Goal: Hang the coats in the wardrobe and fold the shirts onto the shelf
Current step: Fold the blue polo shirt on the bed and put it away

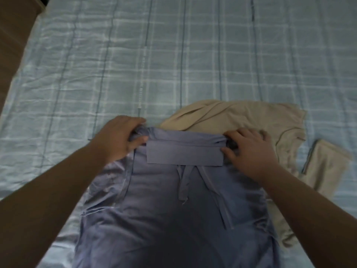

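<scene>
Blue shirt [173,200] lay flat on bed [193,55], lower centre of frame, long axis running from bottom edge up toward collar. Collar band crosswise at frame centre, directly between hands. Left hand [119,138] pinched left collar corner, fingers curled over bunched cloth; right hand [247,149] gripped right corner likewise. Both equally near.

Beige garment [241,117] crumpled just beyond collar, centre right, partly under shirt's right side; likely in way of fold toward upper frame. Wardrobe, shelf not in view.
</scene>
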The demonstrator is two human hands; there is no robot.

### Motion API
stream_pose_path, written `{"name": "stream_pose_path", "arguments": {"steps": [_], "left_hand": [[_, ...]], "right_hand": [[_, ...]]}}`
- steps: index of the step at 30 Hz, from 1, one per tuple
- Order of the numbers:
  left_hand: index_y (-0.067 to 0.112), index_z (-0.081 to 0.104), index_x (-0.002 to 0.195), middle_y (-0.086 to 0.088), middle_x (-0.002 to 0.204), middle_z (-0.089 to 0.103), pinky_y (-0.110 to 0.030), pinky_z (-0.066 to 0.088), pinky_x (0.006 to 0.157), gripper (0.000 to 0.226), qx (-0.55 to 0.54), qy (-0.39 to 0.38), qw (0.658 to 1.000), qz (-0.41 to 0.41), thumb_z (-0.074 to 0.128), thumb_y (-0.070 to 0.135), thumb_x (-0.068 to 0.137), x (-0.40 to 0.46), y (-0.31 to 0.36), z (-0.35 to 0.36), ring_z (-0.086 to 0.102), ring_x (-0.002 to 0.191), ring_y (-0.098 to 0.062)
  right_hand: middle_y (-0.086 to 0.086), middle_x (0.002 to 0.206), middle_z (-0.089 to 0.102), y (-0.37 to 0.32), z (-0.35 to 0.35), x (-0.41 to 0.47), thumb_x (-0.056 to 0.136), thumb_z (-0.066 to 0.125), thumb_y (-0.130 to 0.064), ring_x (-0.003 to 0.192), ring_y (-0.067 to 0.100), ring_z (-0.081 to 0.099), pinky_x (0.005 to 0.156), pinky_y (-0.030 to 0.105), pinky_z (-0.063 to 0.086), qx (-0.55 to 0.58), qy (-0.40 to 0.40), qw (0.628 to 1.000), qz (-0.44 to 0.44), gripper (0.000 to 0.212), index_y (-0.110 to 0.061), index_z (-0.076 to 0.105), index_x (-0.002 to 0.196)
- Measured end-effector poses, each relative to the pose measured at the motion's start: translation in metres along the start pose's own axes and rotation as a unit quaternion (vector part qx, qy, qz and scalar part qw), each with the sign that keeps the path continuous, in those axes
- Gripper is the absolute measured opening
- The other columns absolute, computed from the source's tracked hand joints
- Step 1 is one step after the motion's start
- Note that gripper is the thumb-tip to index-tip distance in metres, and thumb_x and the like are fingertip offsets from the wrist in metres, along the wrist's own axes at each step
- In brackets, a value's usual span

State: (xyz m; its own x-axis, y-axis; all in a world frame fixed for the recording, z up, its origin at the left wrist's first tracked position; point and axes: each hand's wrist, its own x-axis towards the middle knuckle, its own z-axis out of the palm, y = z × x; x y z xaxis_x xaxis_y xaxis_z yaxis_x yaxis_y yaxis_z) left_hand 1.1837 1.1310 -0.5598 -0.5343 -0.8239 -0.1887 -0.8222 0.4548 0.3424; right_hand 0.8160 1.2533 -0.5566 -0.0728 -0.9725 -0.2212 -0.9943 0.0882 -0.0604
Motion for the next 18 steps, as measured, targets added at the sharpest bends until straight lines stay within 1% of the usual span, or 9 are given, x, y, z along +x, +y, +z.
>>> {"name": "stream_pose_path", "arguments": {"steps": [2,4,6,7,9,12,13,15,18], "left_hand": [[0.027,0.057,0.128,-0.001,0.114,0.062,-0.042,0.048,0.093,0.068,-0.035,-0.010,0.998,-0.049,0.041,0.073,0.080,0.001,-0.015,-0.012,0.058,0.105,-0.023],[0.031,0.056,0.126,0.007,0.112,0.058,-0.039,0.049,0.092,0.074,-0.077,-0.030,0.991,-0.108,0.037,0.082,0.076,0.004,-0.024,-0.014,0.057,0.103,-0.015],[0.028,0.056,0.127,0.002,0.117,0.060,-0.038,0.046,0.095,0.082,-0.062,-0.058,0.991,-0.105,0.028,0.086,0.076,0.003,-0.024,-0.011,0.057,0.107,-0.019],[0.024,0.054,0.130,-0.003,0.123,0.059,-0.040,0.044,0.098,0.081,-0.041,-0.061,0.993,-0.090,0.027,0.082,0.080,0.000,-0.022,-0.006,0.055,0.112,-0.024],[0.016,0.048,0.139,-0.012,0.135,0.054,-0.044,0.037,0.106,0.075,-0.030,-0.025,0.996,-0.079,0.032,0.067,0.088,-0.012,-0.013,0.002,0.049,0.124,-0.032],[0.005,0.044,0.143,-0.020,0.143,0.048,-0.044,0.028,0.115,0.067,-0.030,0.061,0.997,-0.046,0.038,0.049,0.093,-0.042,0.006,0.013,0.041,0.134,-0.037],[0.003,0.043,0.144,-0.022,0.144,0.046,-0.045,0.026,0.117,0.064,-0.018,0.076,0.997,-0.030,0.039,0.044,0.095,-0.054,0.010,0.017,0.039,0.136,-0.038],[0.001,0.041,0.144,-0.025,0.145,0.043,-0.051,0.026,0.117,0.060,0.008,0.083,0.997,-0.007,0.041,0.039,0.097,-0.081,0.021,0.023,0.036,0.137,-0.041],[0.000,0.042,0.144,-0.024,0.144,0.045,-0.052,0.028,0.115,0.057,0.025,0.092,0.995,0.001,0.045,0.033,0.097,-0.134,0.044,0.027,0.036,0.137,-0.042]], "right_hand": [[-0.004,0.106,0.058,0.003,-0.002,0.004,0.086,0.040,-0.066,0.103,0.026,0.052,0.088,0.045,0.041,-0.013,0.025,1.000,-0.014,0.045,-0.033,0.059,0.110],[0.000,0.101,0.056,0.004,0.002,0.008,0.087,0.039,-0.064,0.097,0.029,0.051,0.079,0.043,0.042,-0.014,0.045,0.999,-0.004,0.045,-0.028,0.061,0.103],[0.004,0.104,0.056,0.001,0.008,0.011,0.087,0.040,-0.060,0.097,0.032,0.051,0.079,0.043,0.041,-0.010,0.046,0.999,0.023,0.044,-0.025,0.060,0.104],[0.005,0.109,0.056,-0.002,0.011,0.010,0.088,0.041,-0.058,0.099,0.033,0.050,0.082,0.044,0.040,-0.004,0.051,0.998,0.038,0.043,-0.024,0.059,0.106],[0.009,0.123,0.056,-0.010,0.015,0.000,0.090,0.045,-0.050,0.107,0.035,0.051,0.092,0.048,0.038,0.021,0.096,0.994,0.053,0.043,-0.019,0.058,0.116],[0.015,0.141,0.049,-0.034,0.014,-0.037,0.091,0.050,-0.033,0.128,0.036,0.045,0.112,0.056,0.027,0.055,0.158,0.986,0.009,0.048,-0.009,0.053,0.132],[0.016,0.144,0.047,-0.044,0.015,-0.054,0.091,0.051,-0.029,0.134,0.036,0.042,0.114,0.058,0.024,0.073,0.157,0.985,-0.015,0.049,-0.008,0.052,0.135],[0.015,0.149,0.042,-0.064,0.020,-0.096,0.091,0.050,-0.027,0.141,0.034,0.035,0.117,0.057,0.022,0.112,0.123,0.985,-0.052,0.050,-0.009,0.050,0.138],[0.011,0.152,0.041,-0.083,0.035,-0.166,0.092,0.048,-0.028,0.142,0.031,0.035,0.118,0.053,0.023,0.147,0.069,0.984,-0.074,0.050,-0.012,0.050,0.139]]}}
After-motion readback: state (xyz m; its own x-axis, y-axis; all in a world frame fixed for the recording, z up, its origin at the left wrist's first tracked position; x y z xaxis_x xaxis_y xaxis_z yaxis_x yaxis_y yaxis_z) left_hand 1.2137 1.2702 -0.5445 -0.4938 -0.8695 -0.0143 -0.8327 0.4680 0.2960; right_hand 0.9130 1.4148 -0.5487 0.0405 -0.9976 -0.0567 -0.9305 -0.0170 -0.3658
